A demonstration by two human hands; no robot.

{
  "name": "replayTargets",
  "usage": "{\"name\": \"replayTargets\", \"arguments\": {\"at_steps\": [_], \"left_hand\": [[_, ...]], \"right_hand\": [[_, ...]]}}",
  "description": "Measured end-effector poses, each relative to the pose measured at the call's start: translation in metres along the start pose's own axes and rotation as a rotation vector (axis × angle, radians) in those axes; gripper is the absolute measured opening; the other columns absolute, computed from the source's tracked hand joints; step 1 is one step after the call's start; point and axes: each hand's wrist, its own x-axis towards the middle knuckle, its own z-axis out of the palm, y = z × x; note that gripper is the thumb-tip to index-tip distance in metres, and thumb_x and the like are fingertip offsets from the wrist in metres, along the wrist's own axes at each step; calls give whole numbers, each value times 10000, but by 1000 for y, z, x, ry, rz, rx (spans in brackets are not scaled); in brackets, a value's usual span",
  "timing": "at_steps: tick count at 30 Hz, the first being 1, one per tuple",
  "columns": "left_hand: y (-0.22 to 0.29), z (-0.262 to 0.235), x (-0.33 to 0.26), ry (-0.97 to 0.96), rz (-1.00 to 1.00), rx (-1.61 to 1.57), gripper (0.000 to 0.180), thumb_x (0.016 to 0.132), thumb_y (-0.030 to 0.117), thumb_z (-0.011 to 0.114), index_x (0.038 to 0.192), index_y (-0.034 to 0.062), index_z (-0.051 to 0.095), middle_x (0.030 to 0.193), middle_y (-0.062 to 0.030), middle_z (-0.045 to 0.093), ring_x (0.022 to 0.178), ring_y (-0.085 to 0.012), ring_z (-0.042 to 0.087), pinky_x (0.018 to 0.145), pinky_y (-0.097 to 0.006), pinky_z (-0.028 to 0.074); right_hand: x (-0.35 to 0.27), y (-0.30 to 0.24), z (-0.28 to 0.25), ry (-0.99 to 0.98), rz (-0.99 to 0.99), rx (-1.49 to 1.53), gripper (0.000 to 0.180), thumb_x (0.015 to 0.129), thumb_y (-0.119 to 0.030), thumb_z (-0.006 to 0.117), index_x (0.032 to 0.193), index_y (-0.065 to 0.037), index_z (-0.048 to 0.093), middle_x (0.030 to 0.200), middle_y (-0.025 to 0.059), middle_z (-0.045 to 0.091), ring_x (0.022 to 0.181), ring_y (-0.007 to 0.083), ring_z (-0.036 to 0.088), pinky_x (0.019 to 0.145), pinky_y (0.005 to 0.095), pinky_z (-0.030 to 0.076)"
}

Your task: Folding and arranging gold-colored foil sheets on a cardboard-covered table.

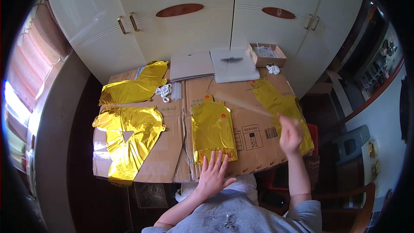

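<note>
A folded gold foil balloon (211, 131) lies in the middle of the cardboard, with two small red dots near its top end. My left hand (213, 173) rests flat on its near edge, fingers spread. To the right, my right hand (291, 134) is raised and closed, a little blurred by motion. From it a thin clear straw (246, 103) reaches up and left over the cardboard, smeared and faint. Beneath that hand lies another gold foil balloon (282, 103). Two more, an upper foil balloon (136, 85) and a lower foil balloon (131, 136), lie spread at the left.
White ribbon rolls (164, 90) sit beside several clear straws (176, 90). Along the back are a grey board stack (192, 67), a translucent plastic package (235, 67) and a box of white pieces (268, 58). Cabinets (181, 30) stand behind the cardboard-covered table (172, 146).
</note>
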Motion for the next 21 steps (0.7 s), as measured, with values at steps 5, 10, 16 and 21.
{"name": "replayTargets", "arguments": {"at_steps": [5,10,16,21], "left_hand": [[-25,-16,-19,603,-281,-795,474,902,101,506,1341,-42,399,1420,-256,363,1342,-386,363,1126,-462,268],[-50,-48,-35,646,-135,-569,524,895,241,524,1328,-43,443,1439,-252,380,1393,-400,318,1140,-513,231],[-48,-48,-9,52,105,-82,542,889,401,597,1358,139,524,1471,-125,424,1408,-414,289,1130,-613,200],[-52,-28,12,-98,159,154,575,898,519,560,1411,268,493,1502,-67,400,1410,-405,286,1091,-697,164]], "right_hand": [[-49,-53,-1,-161,-465,171,219,797,-164,769,998,-140,686,977,10,622,977,212,684,843,346,589],[-113,-77,13,-283,-376,331,169,803,-121,748,965,-128,701,1015,31,612,1001,211,673,888,364,583],[-146,-69,22,-544,-279,280,153,829,-147,695,980,-121,703,1065,39,622,1068,209,642,1040,474,468],[-137,-69,24,-632,-276,248,190,821,-187,688,1003,-133,699,1084,35,631,1117,182,609,1113,558,345]]}}
